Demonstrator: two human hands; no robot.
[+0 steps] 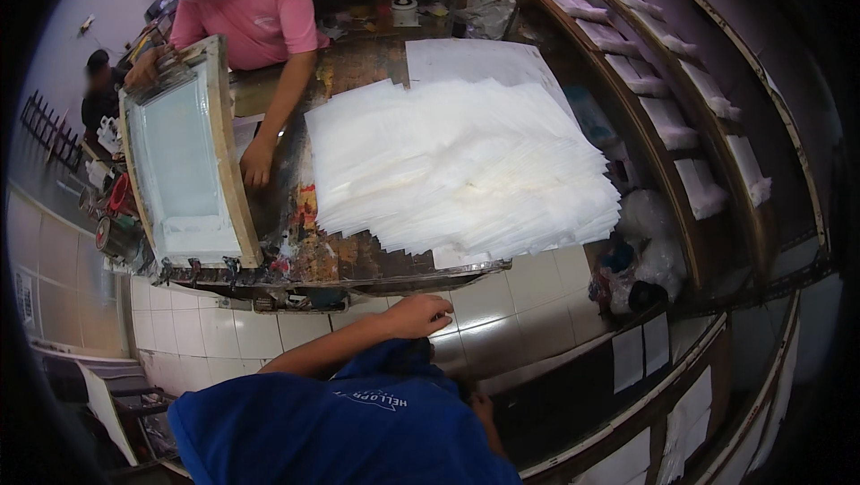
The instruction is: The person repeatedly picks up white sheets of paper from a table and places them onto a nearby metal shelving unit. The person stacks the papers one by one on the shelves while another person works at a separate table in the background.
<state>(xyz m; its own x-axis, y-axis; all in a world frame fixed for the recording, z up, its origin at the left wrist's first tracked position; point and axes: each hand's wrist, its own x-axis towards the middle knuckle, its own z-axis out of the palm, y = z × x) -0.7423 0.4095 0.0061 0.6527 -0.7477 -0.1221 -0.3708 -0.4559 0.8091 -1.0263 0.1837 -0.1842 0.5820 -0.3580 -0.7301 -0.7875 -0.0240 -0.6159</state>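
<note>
A fanned stack of white sheets (461, 167) covers the paint-stained tabletop (358, 261), toward two o'clock from the left hand (419, 315). That hand hangs just below the table's near edge, forearm bent in from seven o'clock, fingers curled loosely, holding nothing. The right hand (482, 409) is mostly hidden behind blue cloth (358, 422); its grip cannot be told. At ten o'clock, a co-worker's hand (257, 163) rests beside a wooden screen frame (184, 158).

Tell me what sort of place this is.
Probably a small screen-printing workshop: a wooden-framed printing screen lies on an ink-stained worktable, beside a fanned stack of white sheets, with more sheets drying on wooden racks.
</note>
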